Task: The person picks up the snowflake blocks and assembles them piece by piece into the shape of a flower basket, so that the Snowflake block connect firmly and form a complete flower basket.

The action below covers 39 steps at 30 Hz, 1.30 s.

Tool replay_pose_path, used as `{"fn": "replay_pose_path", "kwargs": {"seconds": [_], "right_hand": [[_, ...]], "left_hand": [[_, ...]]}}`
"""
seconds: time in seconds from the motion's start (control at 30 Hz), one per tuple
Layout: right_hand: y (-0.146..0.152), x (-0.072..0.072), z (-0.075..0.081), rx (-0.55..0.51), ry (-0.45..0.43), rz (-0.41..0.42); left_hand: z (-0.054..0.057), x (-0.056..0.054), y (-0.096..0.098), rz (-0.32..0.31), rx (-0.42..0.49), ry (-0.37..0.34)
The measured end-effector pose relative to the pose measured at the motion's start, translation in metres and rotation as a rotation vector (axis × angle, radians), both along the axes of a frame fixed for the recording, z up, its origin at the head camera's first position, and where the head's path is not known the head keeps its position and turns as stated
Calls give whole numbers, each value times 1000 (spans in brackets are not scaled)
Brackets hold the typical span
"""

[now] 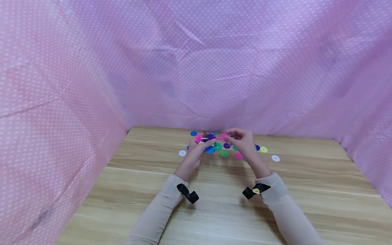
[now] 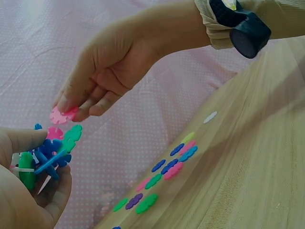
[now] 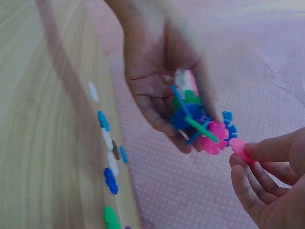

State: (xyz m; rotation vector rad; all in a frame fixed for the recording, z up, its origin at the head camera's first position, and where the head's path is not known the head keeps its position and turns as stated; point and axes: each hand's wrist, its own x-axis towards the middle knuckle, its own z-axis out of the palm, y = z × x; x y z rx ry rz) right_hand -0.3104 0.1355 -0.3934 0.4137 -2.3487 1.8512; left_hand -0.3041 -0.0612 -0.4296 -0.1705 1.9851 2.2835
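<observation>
My left hand (image 1: pixel 196 151) holds a cluster of interlocked notched plastic discs (image 3: pixel 190 117), in blue, green, pink and white, between thumb and fingers above the table. In the left wrist view, a green disc (image 2: pixel 72 139) sticks out from the cluster's side. Thumb and fingers of my right hand (image 1: pixel 245 141) pinch a single pink notched disc (image 3: pixel 242 150) by its edge. This disc is beside the cluster, close to another pink disc (image 3: pixel 214 138) that is part of it. Whether the two touch, I cannot tell.
Loose notched discs lie scattered on the wooden table (image 1: pixel 214 211), among them a white one (image 1: pixel 275 158) to the right, a yellow one (image 1: pixel 263 149) and a white one (image 1: pixel 182 153) to the left. A pink dotted cloth (image 1: pixel 196 68) hangs behind and at both sides.
</observation>
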Motion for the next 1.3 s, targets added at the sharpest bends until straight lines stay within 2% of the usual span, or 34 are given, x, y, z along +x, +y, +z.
{"fn": "replay_pose_path", "kwargs": {"seconds": [0.27,0.67,0.9,1.1,1.3], "right_hand": [[-8,3,-6,-60,1,-59],[-16,8,-16,-112,77,-125],[-19,10,-18,-181,102,-100],[-19,11,-16,-184,117,-122],[-17,10,-19,-224,37,-18]], "left_hand": [[1,0,0,-4,-16,21],[-3,3,5,32,-19,45],[-3,4,8,59,-6,74],[2,5,10,53,-18,76],[10,5,8,83,-46,74]]}}
